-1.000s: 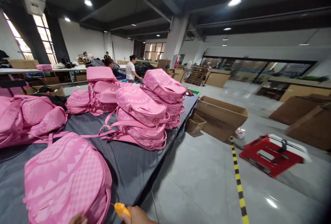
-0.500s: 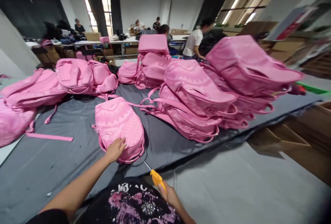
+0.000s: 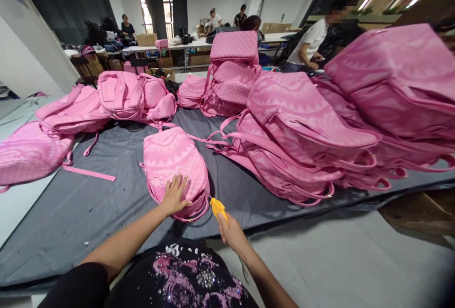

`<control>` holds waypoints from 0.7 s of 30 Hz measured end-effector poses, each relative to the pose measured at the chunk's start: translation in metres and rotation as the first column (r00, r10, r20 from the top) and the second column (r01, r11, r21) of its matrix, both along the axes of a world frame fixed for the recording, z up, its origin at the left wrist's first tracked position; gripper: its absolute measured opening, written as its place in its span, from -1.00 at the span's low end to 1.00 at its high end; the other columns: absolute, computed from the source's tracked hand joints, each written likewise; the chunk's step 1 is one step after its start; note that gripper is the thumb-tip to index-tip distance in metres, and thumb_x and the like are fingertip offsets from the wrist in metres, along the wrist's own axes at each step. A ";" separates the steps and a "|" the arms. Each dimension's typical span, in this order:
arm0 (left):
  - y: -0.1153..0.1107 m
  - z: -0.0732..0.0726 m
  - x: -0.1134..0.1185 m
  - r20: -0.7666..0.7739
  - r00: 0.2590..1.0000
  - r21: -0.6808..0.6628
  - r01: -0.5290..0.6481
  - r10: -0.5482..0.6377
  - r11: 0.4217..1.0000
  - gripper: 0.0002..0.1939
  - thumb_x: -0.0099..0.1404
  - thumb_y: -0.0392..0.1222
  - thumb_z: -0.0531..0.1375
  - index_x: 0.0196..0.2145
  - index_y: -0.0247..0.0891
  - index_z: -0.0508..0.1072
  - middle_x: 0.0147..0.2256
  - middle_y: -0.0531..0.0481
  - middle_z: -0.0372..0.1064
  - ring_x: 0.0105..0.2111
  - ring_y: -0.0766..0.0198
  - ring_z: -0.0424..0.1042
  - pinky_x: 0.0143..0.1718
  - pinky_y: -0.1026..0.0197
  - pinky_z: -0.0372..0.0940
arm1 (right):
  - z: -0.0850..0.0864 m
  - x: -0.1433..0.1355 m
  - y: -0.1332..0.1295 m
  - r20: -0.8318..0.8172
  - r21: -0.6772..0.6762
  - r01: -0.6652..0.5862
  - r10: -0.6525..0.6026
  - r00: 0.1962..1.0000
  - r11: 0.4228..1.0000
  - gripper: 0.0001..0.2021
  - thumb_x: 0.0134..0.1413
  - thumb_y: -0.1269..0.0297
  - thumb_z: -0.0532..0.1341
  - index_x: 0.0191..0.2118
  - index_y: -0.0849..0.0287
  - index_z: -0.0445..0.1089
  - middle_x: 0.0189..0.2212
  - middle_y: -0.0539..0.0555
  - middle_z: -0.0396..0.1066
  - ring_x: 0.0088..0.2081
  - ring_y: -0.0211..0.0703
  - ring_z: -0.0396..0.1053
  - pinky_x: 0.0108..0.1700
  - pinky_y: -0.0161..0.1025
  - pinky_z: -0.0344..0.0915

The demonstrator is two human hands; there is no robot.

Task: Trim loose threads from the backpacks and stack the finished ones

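Observation:
A pink backpack (image 3: 174, 156) with a wavy, toothed pattern and a checked part lies on the dark grey table cover in front of me. My left hand (image 3: 175, 196) rests flat on its lower part, fingers spread. My right hand (image 3: 229, 230) is closed around a tool with a yellow handle (image 3: 218, 207) and a thin metal shaft. The shaft's tip is at the backpack's right edge, near the zipper; whether it touches the fabric I cannot tell. What looks like a thin cord hangs below my right wrist.
Stacked pink backpacks (image 3: 302, 128) fill the table's right side, more pink bags (image 3: 121, 95) lie at the left and back. A loose pink strap (image 3: 90, 173) lies at left. Cardboard boxes (image 3: 419, 215) stand on the floor at right. Several people are at work beyond the table.
My right hand has brought the yellow-handled tool up from below the table edge to the backpack's right side. My left hand has flattened out on the bag. The view has turned slightly.

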State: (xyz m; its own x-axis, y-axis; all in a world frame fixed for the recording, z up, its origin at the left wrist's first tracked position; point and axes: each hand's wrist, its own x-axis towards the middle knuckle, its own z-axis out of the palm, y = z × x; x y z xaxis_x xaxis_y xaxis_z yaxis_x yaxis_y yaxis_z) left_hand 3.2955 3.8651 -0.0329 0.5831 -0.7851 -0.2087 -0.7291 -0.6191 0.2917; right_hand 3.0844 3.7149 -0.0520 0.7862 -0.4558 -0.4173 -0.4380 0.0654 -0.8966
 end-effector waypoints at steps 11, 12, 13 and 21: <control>0.013 0.010 -0.005 -0.030 0.936 -0.107 -0.352 0.351 0.930 -0.41 0.31 -0.26 0.09 0.29 -0.24 0.21 0.18 -0.13 0.34 0.10 0.11 0.39 0.10 0.11 0.26 | -0.002 0.019 0.003 0.165 0.362 -0.018 -0.045 0.985 0.932 -0.31 -0.04 -0.50 0.02 -0.33 0.16 0.21 -0.71 -0.13 0.16 -0.69 -0.30 0.17 -0.58 -0.31 0.18; 0.012 0.019 0.000 -0.030 0.921 -0.070 -0.388 0.387 0.919 -0.43 0.32 -0.27 0.08 0.27 -0.21 0.24 0.11 -0.13 0.41 0.03 0.11 0.45 0.03 0.13 0.30 | -0.007 0.018 0.005 0.158 0.335 -0.018 -0.037 0.987 0.942 -0.31 -0.02 -0.49 0.00 -0.32 0.17 0.21 -0.71 -0.13 0.17 -0.70 -0.30 0.17 -0.59 -0.32 0.16; 0.009 0.033 0.006 -0.009 0.910 -0.040 -0.414 0.414 0.909 -0.47 0.33 -0.27 0.06 0.25 -0.17 0.27 0.03 -0.12 0.48 -0.03 0.11 0.48 -0.03 0.14 0.31 | -0.011 0.016 0.008 0.139 0.308 -0.022 -0.022 0.990 0.951 -0.31 0.00 -0.48 -0.02 -0.28 0.18 0.23 -0.71 -0.13 0.18 -0.70 -0.29 0.17 -0.60 -0.33 0.14; -0.021 0.142 0.054 0.255 0.919 0.003 -0.310 0.299 0.951 -0.59 0.34 -0.04 0.10 0.08 -0.17 0.46 -0.13 -0.20 0.55 -0.08 -0.03 0.51 -0.13 0.09 0.31 | -0.009 0.003 0.010 -0.335 -0.355 -0.369 0.251 0.908 0.859 -0.46 0.28 -0.11 -0.12 -0.09 0.22 0.40 -0.34 0.26 0.51 -0.29 0.08 0.49 -0.32 -0.16 0.26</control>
